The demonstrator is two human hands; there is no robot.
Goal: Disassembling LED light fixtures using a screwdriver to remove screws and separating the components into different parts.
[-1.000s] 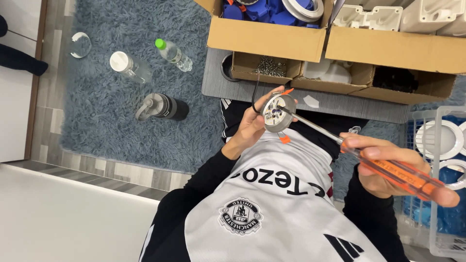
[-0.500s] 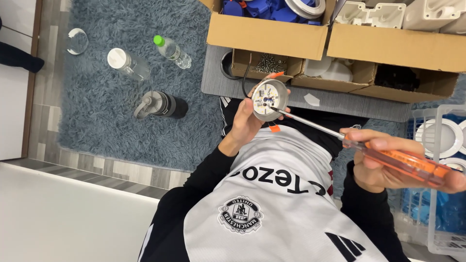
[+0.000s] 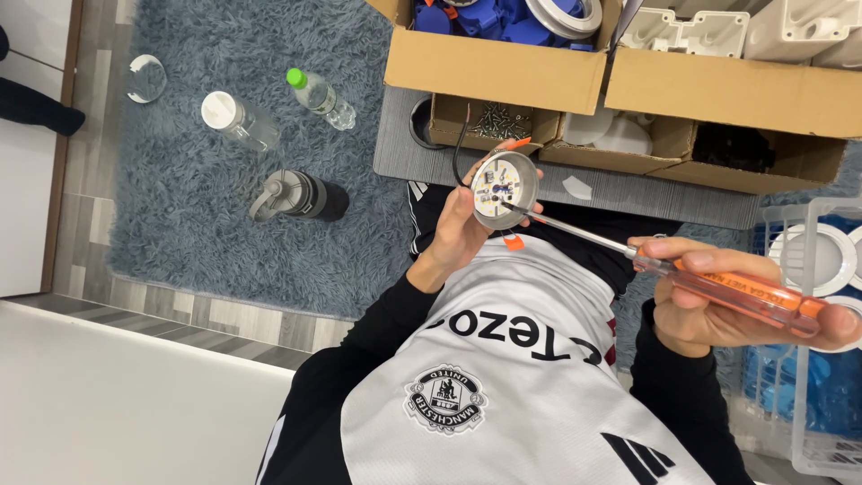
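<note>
While the left hand grips a small round lamp fitting face-up above the lap, fingers curled about its rim, the right hand is closed around an orange-handled screwdriver, tip set on the fitting's inner plate. Step in hand: working a screw, probably; the screw head is too small to make out. Next calls for a steady fitting and a shaft kept square to it. Cardboard boxes stand just beyond.

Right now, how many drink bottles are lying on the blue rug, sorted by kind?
Clear plastic bottle, white cap: 1
Clear plastic bottle, green cap: 1
Dark flask with grey lid: 1
Total: 3
</note>
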